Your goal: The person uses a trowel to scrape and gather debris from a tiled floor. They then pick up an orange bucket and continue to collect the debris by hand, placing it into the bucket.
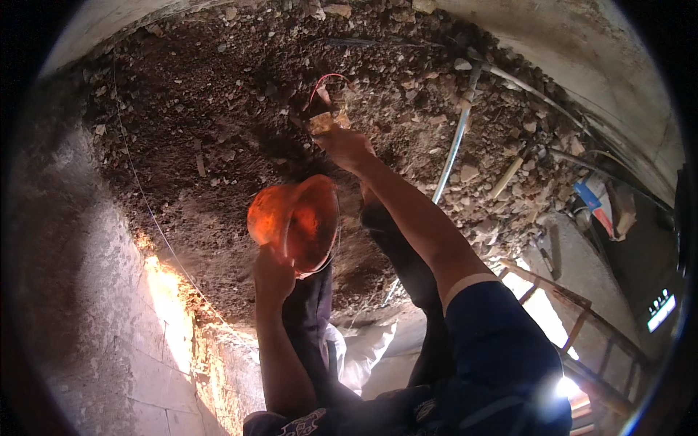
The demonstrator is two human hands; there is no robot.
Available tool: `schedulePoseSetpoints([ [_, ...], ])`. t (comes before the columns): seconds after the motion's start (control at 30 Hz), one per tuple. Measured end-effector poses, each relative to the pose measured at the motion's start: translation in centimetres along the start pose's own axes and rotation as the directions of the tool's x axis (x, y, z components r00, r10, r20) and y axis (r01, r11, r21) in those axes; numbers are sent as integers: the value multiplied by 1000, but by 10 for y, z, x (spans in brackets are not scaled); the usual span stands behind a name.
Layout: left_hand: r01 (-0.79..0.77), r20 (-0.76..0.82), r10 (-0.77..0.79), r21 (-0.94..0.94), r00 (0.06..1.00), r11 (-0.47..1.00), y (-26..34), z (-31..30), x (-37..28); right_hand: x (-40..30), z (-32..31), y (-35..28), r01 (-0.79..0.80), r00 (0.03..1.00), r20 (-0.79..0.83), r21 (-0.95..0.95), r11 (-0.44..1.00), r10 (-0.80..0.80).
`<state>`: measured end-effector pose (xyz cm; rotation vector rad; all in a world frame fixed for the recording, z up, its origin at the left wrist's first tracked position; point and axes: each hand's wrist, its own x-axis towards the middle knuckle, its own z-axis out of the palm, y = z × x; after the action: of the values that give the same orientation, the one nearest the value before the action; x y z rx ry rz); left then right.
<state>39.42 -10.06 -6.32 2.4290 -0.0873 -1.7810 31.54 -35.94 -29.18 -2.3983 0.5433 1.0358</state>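
My left hand (275,272) grips an orange plastic bucket (267,218) low on its side, near the rim. The bucket is tipped over, its mouth facing right, and a thin handle runs along the rim. Ahead and to the right, my right hand (346,150) is stretched out low over the rubble, closed at a yellowish chunk (323,123) that looks like stone or brick. The back of the hand hides most of its fingers. Just beyond the chunk, a thin red cord or strip (330,76) arches up from the dirt floor (218,120).
A pale pipe (455,144) slants across the stones on the right, near a short wooden piece (507,177). A ladder (583,321) leans at lower right. A thin line (136,177) runs down the left, beside a block wall (147,376). Rough walls (600,60) surround the floor.
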Motion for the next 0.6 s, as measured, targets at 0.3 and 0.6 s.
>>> schedulePoseSetpoints([
  [0.3,-18,-68,15,-48,998,999,-8,2,-3,-55,-6,117,-531,775,-189,323,783,603],
  [0.6,-37,-84,32,-61,996,997,-12,7,2,4,15,30,-100,995,-8,12,995,100],
])
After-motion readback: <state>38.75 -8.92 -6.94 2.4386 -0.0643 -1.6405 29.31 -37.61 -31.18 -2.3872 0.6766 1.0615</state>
